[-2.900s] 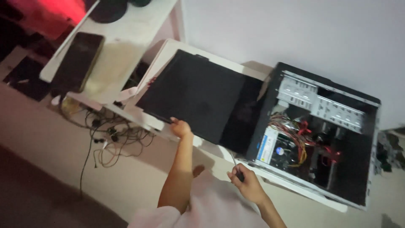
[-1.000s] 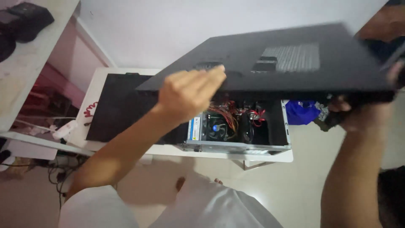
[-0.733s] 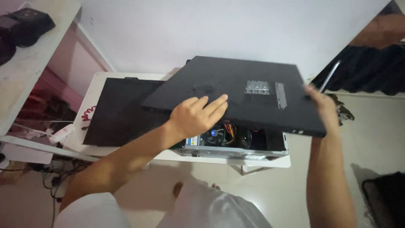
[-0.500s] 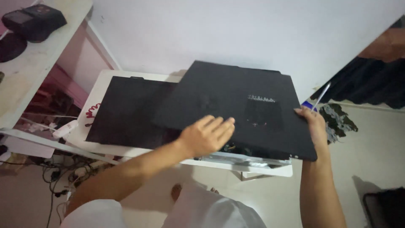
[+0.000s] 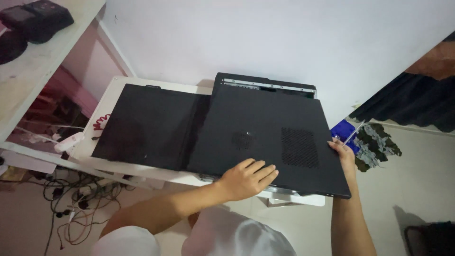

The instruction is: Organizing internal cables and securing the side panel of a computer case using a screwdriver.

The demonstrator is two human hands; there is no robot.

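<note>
Head view: my left hand [image 5: 246, 179] lies flat, fingers spread, on the near edge of the black side panel [image 5: 270, 137], pressing down and gripping nothing. My right hand [image 5: 342, 152] is at the panel's right edge, fingers curled against the rim, and it also holds a thin screwdriver [image 5: 353, 133] that sticks up and to the right; how tightly it pinches the panel itself I cannot tell from here.

The panel lies on top of the computer case [image 5: 265, 84], covering nearly all of it; only a strip of the case's far rim shows. Its near right corner overhangs the low white table [image 5: 106, 102]. Just to the left, a second black panel [image 5: 147, 125] lies flat on the table, its right edge under or against the first.

I judge this panel to be thin sheet metal: light for its size, stiff enough to hold by the edges but springy across the middle, and smooth, so a flat palm can slide on it. The vent holes give no grip. The rims are the place to hold, at two opposite sides, minding that folded edges may be sharp.
</note>
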